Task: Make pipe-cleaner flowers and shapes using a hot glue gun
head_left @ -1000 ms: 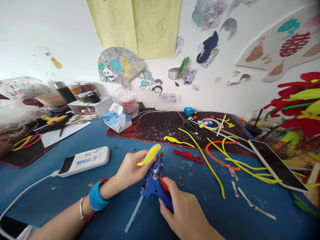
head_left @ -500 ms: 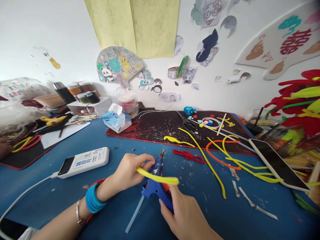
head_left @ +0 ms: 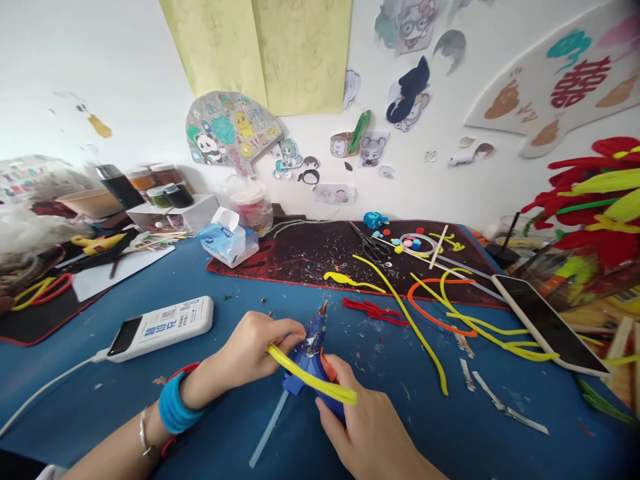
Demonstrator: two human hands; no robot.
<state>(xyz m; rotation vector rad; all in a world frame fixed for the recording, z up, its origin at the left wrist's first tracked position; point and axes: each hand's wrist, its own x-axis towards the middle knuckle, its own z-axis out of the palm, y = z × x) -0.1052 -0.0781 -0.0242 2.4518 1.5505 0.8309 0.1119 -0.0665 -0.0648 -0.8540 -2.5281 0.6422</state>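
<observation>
Yellow fuzzy strip (head_left: 315, 382), pinched in the left hand (head_left: 255, 350), arches over the blue glue gun (head_left: 311, 359) gripped by the right hand (head_left: 370, 417), near centre. Nothing looks joined to it yet; farther off, a yellow twisted piece (head_left: 344, 278) seems shaped, the long yellow stem (head_left: 439, 371) unworked.

- Bright blue, ribbed wristband (head_left: 179, 404) above the left hand (head_left: 261, 350), lower left of frame
- Red band (head_left: 169, 445) showing at its edges
- Slim silver-coloured bangle (head_left: 143, 432) farther up the forearm

Red 囍 (head_left: 581, 81) on white fan (head_left: 540, 87)
</observation>
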